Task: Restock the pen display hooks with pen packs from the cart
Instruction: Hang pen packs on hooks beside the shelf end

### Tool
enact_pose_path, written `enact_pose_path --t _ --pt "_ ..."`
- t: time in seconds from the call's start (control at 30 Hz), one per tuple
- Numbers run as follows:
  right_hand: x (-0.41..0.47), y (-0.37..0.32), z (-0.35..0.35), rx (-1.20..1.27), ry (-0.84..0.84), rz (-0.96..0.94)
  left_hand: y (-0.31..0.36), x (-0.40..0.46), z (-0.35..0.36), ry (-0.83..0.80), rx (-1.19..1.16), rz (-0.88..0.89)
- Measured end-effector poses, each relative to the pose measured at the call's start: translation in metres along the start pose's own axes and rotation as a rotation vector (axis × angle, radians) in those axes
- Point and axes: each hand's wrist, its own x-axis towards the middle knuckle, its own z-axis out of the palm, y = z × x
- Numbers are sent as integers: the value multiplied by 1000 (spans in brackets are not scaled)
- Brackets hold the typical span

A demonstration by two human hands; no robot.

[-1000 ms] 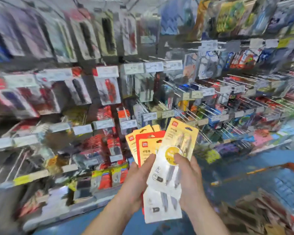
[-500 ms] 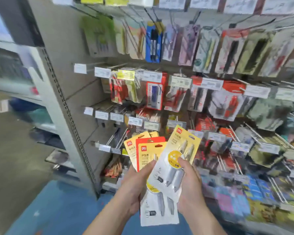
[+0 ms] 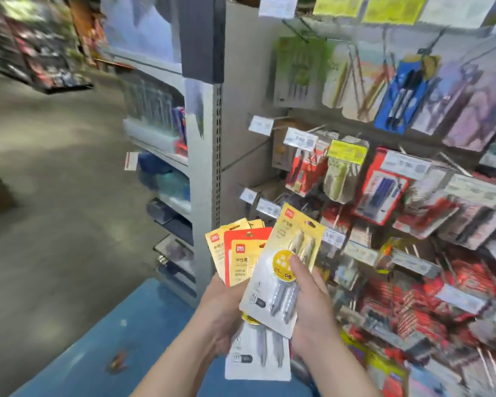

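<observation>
Both forearms reach up from the bottom edge and meet at mid-frame, in front of the pen display (image 3: 384,173). The left hand (image 3: 221,308) is cupped under a fanned stack of pen packs (image 3: 242,253), yellow and red header cards spreading upward from the palm, with a white-backed pack hanging below it; the fingers sit behind the cards and cannot be seen. The right hand (image 3: 312,305) grips the front pen pack (image 3: 287,270), a yellow-topped card with two grey pens under a blister, tilted to the right; its thumb (image 3: 297,266) presses on a round yellow sticker while the other fingers wrap behind. This pack overlaps the stack and touches it. On the right the display hooks carry hanging packs and white price tags (image 3: 299,138), much smeared by blur, so printing is unreadable. A grey shelf upright (image 3: 204,173) stands just left of the display, and blue floor (image 3: 121,319) shows below. The cart is out of view.
</observation>
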Motion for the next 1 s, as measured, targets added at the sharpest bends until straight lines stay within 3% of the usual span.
enact_pose_path --t 0.27,0.47,1.0 --pt "96 -19 28 -19 -157 44 28 87 -31 147 59 67" --pt "178 -62 34 -155 -222 -68 59 146 -36 218 112 77" --pt "273 -107 91 -509 -136 -312 107 213 -34 147 127 38"
